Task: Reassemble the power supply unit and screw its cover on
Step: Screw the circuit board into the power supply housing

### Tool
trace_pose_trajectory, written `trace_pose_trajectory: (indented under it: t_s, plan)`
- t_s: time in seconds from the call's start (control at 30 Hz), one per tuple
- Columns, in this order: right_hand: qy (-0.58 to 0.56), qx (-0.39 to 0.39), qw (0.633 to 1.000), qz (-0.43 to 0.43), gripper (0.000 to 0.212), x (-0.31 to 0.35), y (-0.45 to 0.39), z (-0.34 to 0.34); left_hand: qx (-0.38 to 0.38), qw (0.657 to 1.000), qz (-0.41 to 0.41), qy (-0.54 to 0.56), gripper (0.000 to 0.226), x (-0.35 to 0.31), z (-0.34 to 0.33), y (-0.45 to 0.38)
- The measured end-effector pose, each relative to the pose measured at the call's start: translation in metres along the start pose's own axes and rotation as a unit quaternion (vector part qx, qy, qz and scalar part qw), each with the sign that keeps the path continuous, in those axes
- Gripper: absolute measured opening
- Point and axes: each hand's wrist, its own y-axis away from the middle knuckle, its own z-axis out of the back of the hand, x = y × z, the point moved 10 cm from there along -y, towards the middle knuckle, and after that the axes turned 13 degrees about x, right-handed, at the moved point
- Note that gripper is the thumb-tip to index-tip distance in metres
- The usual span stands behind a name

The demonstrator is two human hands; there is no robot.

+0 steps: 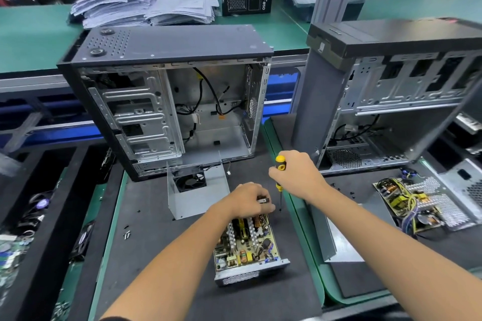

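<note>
The open power supply base [250, 272] lies on the black mat, its yellow circuit board [245, 241] bare on top. My left hand [245, 200] grips the far end of the unit, fingers curled over a small black part there. My right hand [297, 174] holds a yellow-and-black screwdriver [280, 163] upright, its tip down just right of the unit's far end. The grey metal cover [198, 198] with its black fan [190, 181] stands open-side up just beyond the unit, to the left.
An open computer case [169, 101] stands behind the cover, a second case [391, 101] to the right. Another bare power supply board with wires [412, 206] lies at the right. A grey metal cover [339, 240] sits by my right forearm. Loose screws [127, 234] lie on the mat.
</note>
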Motion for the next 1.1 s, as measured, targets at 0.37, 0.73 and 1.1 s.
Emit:
trace_pose_trajectory:
  t_s: [0.37,0.73,1.1]
  plan:
    - [0.044,0.04,0.998,-0.026,0.027,-0.006,0.0,-0.011,-0.035,0.997,-0.004,-0.068,0.026,0.0,0.0,-0.002]
    - [0.047,0.064,0.996,-0.042,0.017,-0.008,0.003,-0.017,-0.068,0.994,-0.013,-0.09,0.038,-0.006,0.003,0.008]
    - [0.035,0.084,0.995,-0.035,0.022,0.003,-0.002,-0.03,-0.15,0.984,-0.026,0.094,0.023,0.007,0.019,0.033]
